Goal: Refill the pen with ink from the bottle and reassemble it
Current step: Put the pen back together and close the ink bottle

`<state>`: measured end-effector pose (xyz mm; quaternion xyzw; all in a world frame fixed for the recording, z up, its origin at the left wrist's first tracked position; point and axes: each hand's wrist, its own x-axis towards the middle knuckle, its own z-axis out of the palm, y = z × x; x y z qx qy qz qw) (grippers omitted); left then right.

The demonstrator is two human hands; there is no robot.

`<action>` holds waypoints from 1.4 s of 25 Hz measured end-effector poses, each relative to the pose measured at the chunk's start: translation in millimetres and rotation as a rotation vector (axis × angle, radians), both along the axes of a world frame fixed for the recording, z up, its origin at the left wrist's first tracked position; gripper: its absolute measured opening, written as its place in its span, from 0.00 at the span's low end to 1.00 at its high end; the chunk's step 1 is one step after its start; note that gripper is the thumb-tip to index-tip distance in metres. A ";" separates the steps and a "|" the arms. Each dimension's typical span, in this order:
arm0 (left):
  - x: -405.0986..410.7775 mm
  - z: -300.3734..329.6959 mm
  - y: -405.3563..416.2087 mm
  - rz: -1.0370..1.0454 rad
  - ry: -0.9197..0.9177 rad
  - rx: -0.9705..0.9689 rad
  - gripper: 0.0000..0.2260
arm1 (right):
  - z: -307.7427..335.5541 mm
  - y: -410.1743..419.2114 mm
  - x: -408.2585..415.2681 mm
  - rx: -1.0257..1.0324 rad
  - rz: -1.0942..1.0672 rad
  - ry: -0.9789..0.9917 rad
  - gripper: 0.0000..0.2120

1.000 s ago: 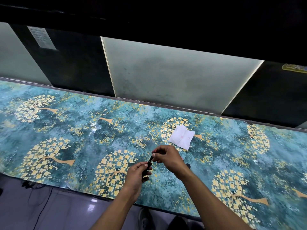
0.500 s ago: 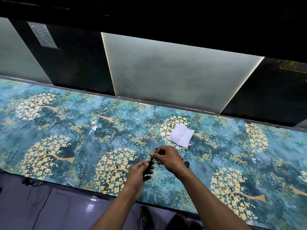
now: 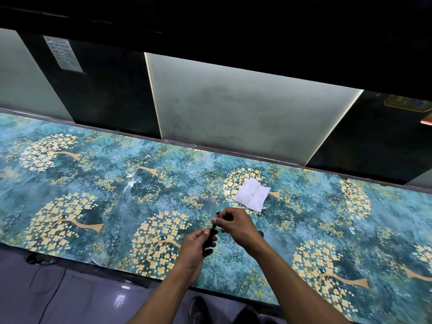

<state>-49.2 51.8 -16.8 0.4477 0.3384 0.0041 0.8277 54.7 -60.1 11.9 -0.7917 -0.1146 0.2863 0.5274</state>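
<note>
A: Head view, item 1?

B: Pen (image 3: 211, 232), black, held in the air above the patterned table (image 3: 93, 183), close to its near edge. Long axis runs from low and near to high and far, tilted slightly right.

A: Hands?

B: Left hand (image 3: 196, 247) grips the lower barrel, fingers curled round it. Right hand (image 3: 235, 224) pinches the upper end, where a small red-and-metal part shows past the fingertips. Both touch the pen; the right is farther along the axis, so any twist or pull, by my judgement, works along that line.

A: Item 2?

B: Folded white tissue (image 3: 252, 195) with faint pink marks, flat on the table beyond the right hand, apart from it.

A: Ink bottle?

B: A small dark object (image 3: 261, 234) peeks from behind the right wrist; cannot tell what it is.

A: Room?

B: Open table left and right; a wall of pale panels bounds the far edge.
</note>
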 end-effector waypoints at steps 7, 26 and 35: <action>3.3 3.0 -1.3 0.006 0.007 -0.012 0.09 | 5.8 -3.4 1.7 0.048 0.053 0.019 0.04; 10.5 2.3 0.4 0.024 0.017 -0.012 0.05 | 1.7 -3.0 9.8 0.043 -0.051 0.004 0.10; 26.9 0.2 5.2 -0.071 -0.011 0.121 0.06 | 2.7 -6.3 23.6 0.116 -0.013 0.056 0.09</action>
